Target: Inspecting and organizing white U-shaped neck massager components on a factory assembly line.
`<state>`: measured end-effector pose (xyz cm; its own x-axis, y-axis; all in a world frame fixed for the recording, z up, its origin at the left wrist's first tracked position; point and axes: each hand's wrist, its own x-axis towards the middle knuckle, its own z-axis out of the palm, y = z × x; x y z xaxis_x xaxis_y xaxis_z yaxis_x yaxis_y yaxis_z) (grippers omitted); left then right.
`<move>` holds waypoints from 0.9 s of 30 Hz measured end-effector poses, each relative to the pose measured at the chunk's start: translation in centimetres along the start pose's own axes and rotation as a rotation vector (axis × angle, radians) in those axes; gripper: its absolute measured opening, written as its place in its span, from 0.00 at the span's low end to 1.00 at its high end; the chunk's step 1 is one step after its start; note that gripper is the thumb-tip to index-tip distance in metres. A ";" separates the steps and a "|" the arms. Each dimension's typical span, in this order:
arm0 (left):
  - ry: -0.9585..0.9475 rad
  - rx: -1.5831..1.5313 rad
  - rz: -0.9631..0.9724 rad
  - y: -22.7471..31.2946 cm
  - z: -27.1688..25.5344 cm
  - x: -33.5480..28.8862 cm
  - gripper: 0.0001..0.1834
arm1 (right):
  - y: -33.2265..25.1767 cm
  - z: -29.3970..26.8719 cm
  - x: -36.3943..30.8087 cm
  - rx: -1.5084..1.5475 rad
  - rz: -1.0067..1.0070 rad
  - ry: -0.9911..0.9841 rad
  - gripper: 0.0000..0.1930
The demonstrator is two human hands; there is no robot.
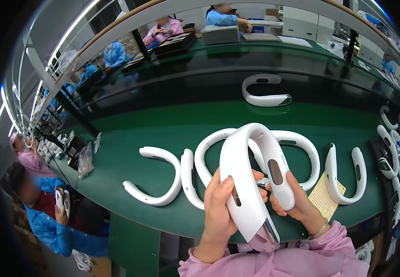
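Close in front of me, a white U-shaped neckband device (pixel 240 159) is tilted up above the table, its curve at the top. One arm has a dark slot and a shiny end; the other has a dark oval panel and small perforations. My left hand (pixel 219 212) grips the left arm, thumb beside the slot. Around the lower part of the right arm, my right hand (pixel 300 203) is closed. A small metallic bit shows between the arms by my fingertips; its kind cannot be made out. Similar neckbands (pixel 174 177) lie just behind and beside the held one.
The table (pixel 140 131) is green. Another neckband (pixel 267 99) lies farther back, and one at right (pixel 359 177) overlaps a yellow dotted sheet (pixel 327 203). More neckbands fill a dark tray (pixel 379 154) at far right. A co-worker in blue (pixel 47 221) sits at left.
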<state>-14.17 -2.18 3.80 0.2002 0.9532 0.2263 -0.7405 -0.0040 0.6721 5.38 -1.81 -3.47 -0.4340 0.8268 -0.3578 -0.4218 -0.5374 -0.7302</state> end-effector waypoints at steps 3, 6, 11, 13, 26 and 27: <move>0.181 0.134 -0.008 -0.1 1.4 -0.1 0.25 | 0.0 -0.1 0.0 -0.005 -0.012 -0.012 0.33; 0.183 0.129 -0.014 -0.2 1.2 -0.1 0.26 | 0.2 -0.2 0.1 -0.010 -0.042 -0.049 0.34; 0.086 0.086 -0.014 -0.1 0.5 -0.5 0.24 | 0.4 -0.4 0.2 -0.005 -0.042 -0.057 0.34; 0.040 0.053 -0.015 -0.1 0.1 -0.6 0.23 | 0.5 -0.4 0.2 -0.004 -0.048 -0.053 0.33; 0.168 -0.067 0.014 -1.2 -6.2 -1.8 0.28 | 0.5 0.3 -2.3 -0.419 -0.349 0.226 0.30; 0.241 0.208 0.062 -1.1 -6.4 -1.7 0.29 | 0.5 0.8 -2.6 -0.482 -0.393 0.261 0.29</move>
<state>-17.84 -1.86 -1.86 -0.0175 0.9932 0.1149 -0.5943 -0.1028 0.7977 5.70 -4.38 -2.44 -0.0888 0.9913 -0.0974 -0.0805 -0.1046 -0.9912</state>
